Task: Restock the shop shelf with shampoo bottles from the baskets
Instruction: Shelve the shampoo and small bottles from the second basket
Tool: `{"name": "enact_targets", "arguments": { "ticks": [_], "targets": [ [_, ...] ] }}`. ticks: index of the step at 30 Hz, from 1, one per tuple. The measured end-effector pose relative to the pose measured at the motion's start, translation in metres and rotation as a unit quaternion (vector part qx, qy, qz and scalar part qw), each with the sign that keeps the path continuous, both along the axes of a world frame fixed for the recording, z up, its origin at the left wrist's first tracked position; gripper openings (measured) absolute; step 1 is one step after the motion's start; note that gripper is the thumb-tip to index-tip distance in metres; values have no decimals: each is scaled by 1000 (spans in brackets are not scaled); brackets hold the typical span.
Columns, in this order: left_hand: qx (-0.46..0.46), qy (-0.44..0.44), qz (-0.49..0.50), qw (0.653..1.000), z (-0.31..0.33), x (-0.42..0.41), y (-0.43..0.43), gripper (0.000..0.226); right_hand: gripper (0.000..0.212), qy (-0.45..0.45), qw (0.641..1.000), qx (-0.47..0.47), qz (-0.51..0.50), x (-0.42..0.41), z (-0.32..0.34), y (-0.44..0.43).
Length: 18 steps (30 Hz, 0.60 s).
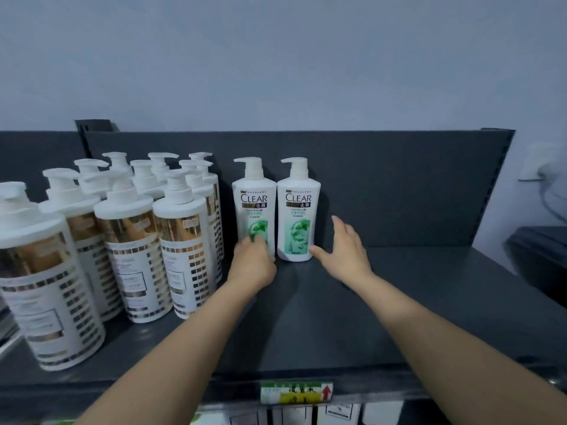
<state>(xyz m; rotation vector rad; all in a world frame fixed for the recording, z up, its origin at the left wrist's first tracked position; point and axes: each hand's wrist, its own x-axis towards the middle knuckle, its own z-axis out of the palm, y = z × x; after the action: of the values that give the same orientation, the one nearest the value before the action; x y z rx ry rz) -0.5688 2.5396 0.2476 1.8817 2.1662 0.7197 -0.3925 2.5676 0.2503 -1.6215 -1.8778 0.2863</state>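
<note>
The left hand (253,260) grips the low part of the left bottle (253,204), with its fingers curled on it. The right hand (346,250) is released, fingers straight, and its thumb touches the right bottle (298,210) low at the side. Both bottles stand upright, side by side, on the shelf (399,302). White and gold bottles (132,240) stand to the left of the left hand.

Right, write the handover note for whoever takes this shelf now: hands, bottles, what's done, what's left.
Left hand: grip on the lower part of the left CLEAR bottle.
Right hand: open, thumb at the right CLEAR bottle base.
Both stand upright, side by side at the back of the shelf, right of the gold-and-white pump bottles.
Done: two CLEAR bottles shelved.
Left: fill the bare stretch to their right.
</note>
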Motion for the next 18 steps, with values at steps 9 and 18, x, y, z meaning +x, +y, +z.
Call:
{"name": "enact_targets", "arguments": {
  "ticks": [9,18],
  "targets": [
    [45,183,-186,964,-3,52,-81,37,70,-123,991,-6,-55,57,-10,-121],
    [132,207,-310,918,-21,143,-150,42,60,-144,977,-51,-150,148,-24,-241]
  ]
}}
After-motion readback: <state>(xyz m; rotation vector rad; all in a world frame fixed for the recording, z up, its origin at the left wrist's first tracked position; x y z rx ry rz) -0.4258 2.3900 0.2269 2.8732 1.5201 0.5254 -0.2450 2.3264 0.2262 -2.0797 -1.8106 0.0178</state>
